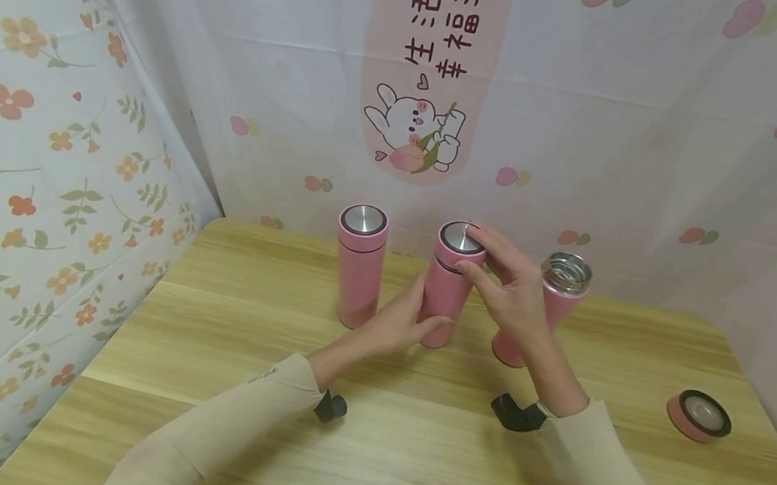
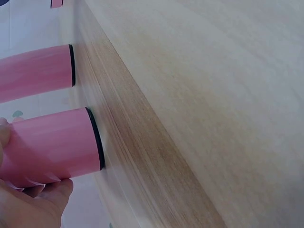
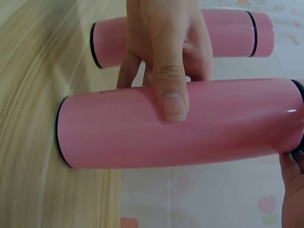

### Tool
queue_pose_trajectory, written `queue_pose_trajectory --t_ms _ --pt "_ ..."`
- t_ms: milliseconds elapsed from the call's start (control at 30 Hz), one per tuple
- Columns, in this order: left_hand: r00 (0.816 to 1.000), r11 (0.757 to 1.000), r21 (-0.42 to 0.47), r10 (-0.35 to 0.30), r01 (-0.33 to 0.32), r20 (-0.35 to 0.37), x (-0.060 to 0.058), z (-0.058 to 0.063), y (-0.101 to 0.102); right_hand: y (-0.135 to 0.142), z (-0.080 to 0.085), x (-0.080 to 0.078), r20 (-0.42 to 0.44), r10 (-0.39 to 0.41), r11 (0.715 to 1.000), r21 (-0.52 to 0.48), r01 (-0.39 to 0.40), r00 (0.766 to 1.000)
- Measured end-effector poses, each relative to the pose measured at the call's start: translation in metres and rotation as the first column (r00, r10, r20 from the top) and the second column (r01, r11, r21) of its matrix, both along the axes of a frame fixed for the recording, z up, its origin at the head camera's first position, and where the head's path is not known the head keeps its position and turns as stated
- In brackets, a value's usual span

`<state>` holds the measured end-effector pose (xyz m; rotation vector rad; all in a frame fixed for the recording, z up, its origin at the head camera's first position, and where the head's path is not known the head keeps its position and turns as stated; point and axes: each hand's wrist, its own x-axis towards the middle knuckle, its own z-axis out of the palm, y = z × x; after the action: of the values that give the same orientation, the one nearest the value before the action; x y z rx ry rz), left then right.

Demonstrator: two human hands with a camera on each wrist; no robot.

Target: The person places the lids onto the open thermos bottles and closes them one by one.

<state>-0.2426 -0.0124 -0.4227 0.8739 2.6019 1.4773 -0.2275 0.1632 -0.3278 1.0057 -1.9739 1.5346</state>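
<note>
Hands share the middle pink flask point(image 1: 447, 292) near the table's point(image 1: 403, 460) far edge: left hand point(image 1: 397, 325) clasps its body, right hand point(image 1: 512, 289) grips its lid point(image 1: 462, 240).

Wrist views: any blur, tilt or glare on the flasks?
Left wrist view: turned sideways, middle flask soft with motion blur, table smeared. Right wrist view: also sideways, sharper, a small glint on that flask. Head view: even light, wide-angle bend at the edges.

open flask point(image 1: 548, 315) lower body hidden behind right hand point(image 1: 512, 289), middle flask point(image 2: 52, 147) top cut off in left wrist view
</note>
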Motion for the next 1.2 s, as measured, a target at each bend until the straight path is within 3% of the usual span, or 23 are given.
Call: queue_pose_trajectory --t_ms 900,1200 --pt "0.998 0.995 -0.074 0.059 -0.06 -0.011 0.001 -0.0031 -0.0001 0.0005 0.001 0.0008 0.062 -0.001 1.0 -0.031 0.003 0.998" --pt "0.999 0.998 -0.05 0.037 -0.038 -0.011 0.0001 -0.0031 -0.0003 -0.0022 0.004 0.0035 0.019 -0.033 0.999 -0.005 0.033 0.999"
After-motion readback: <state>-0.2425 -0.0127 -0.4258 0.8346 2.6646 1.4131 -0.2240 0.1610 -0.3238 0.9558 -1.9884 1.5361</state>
